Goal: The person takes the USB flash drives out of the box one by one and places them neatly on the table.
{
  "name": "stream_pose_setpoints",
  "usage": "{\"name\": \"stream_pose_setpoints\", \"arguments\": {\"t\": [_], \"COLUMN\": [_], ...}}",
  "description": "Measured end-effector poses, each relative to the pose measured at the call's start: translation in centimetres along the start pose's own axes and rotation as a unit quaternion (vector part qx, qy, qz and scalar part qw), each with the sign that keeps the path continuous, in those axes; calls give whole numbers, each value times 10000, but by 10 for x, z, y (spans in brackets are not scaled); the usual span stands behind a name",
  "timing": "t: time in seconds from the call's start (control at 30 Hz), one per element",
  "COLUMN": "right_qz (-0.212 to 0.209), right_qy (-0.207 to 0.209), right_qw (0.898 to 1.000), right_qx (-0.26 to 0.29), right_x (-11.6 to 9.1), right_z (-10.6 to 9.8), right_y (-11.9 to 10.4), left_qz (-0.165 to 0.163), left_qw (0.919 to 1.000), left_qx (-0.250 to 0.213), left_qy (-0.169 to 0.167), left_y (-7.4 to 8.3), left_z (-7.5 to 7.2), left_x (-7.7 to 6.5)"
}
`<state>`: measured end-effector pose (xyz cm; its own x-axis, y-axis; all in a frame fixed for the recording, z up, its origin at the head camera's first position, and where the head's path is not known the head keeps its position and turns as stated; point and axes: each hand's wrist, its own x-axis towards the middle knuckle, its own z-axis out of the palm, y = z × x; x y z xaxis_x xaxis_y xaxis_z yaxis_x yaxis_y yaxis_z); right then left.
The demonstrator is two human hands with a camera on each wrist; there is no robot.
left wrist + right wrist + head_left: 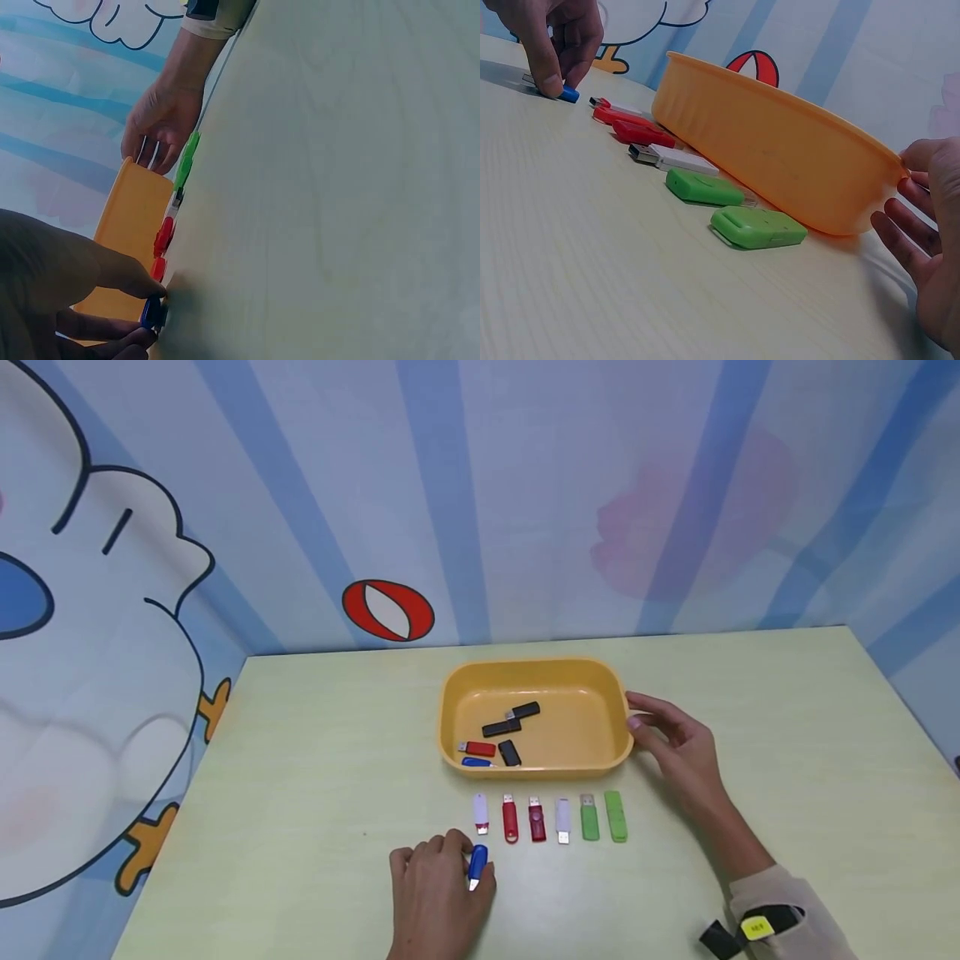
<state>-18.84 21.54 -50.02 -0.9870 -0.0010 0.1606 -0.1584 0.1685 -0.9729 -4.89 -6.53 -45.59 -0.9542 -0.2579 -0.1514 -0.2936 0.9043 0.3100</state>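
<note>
While the left hand (438, 893) reaches in at the near side of the table (300, 793), its thumb and index finger pinch a blue USB stick (478, 860) between them. The stick sits at the fingertips, its thumb on the right and index finger on the left, with the metal plug pointing back toward the person; whether it touches the table I cannot tell. Just beyond its far end is the leftmost stick of a row, a white stick with a red end (481, 810). To the right of that come a red stick (510, 821), a dark red stick (537, 823), a white stick (563, 817) and two green sticks (590, 822). Behind the row stands a yellow tray (581, 718), holding three black sticks (501, 728), one red and one blue. Against the tray's right end, the right hand (686, 756) touches the rim with thumb and fingertips, though whether it truly grips it I cannot tell
</note>
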Motion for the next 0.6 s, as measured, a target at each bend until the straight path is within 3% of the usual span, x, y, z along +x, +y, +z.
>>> {"name": "stream_pose_setpoints", "arguments": {"t": [0.6], "right_qz": [-2], "right_qy": [-14], "right_qw": [10000], "right_qx": [-84], "right_x": [0], "right_z": [-1], "right_y": [-1], "left_qz": [-261], "left_qw": [9994], "left_qx": [-156], "left_qy": [-138], "left_y": [1], "left_z": [4], "left_x": [3]}}
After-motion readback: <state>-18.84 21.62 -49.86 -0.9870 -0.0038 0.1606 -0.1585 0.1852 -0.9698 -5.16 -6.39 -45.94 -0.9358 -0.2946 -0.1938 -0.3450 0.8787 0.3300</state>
